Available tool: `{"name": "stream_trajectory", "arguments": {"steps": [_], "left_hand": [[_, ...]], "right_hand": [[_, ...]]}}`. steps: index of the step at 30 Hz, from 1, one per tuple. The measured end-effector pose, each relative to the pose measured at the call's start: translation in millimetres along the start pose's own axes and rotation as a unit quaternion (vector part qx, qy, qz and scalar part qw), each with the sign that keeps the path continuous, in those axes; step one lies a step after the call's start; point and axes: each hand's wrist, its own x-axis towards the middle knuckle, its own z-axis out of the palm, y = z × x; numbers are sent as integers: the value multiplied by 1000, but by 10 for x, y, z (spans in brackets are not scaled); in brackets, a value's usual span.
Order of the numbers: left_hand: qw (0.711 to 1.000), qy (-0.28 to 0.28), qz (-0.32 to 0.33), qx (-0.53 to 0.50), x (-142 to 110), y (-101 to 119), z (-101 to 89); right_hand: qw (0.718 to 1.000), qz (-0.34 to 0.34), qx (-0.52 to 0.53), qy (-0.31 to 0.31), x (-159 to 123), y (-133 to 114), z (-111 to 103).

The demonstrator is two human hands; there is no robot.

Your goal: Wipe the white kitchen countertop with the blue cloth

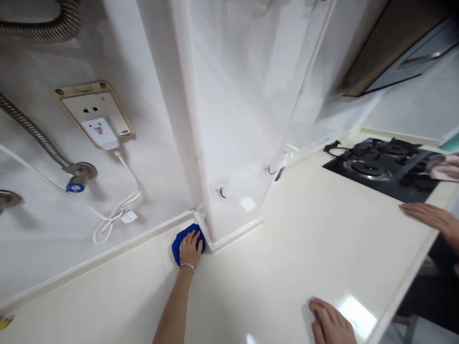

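Blue cloth (176,247) lies on the pale bench (287,267), tucked into the corner where the back wall (150,157) meets a jutting white pillar (236,143). Left hand (190,249) directly on top of it: palm down, fingers spread, cloth showing past the fingertips and along the hand's left side. Hand open, laid over the cloth. Thin bracelet (187,266) at that wrist.

Right hand (332,324) well apart from the cloth, at lower right, resting on the bench near its front edge. Fingers together, slightly bent; underside hidden, so cannot tell whether anything is under it. Bright glare just beside it.

Above the cloth, to the left: socket (68,107) with a white plug (100,133), looped white cable (122,209) hanging below, blue-capped valve (77,181) on a metal hose (36,134).

Far right: black stove (398,167); a co-worker's hand (432,219) on the bench near it.
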Motion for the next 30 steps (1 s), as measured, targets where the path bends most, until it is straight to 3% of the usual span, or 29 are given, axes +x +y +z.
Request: {"name": "stream_trajectory", "arguments": {"steps": [5, 11, 17, 22, 27, 30], "left_hand": [[1000, -22, 9, 7, -725, 304, -29], [999, -27, 47, 3, -1619, 851, 100], [978, -131, 143, -71, -2294, 1523, 331], [955, -203, 187, -104, -2408, 1848, 258], [929, -250, 253, -100, -2181, 1781, 148], [918, -267, 278, -97, -2077, 1683, 162]], "right_hand": [[999, 29, 16, -26, 102, -245, -215], [999, 39, 18, -26, 103, -278, -222], [999, 27, 25, -7, 117, -280, -200], [998, 36, 42, 6, 136, -311, -247], [991, 47, 119, 33, 154, -295, -249], [976, 87, 192, 46, 142, -315, -244]]}}
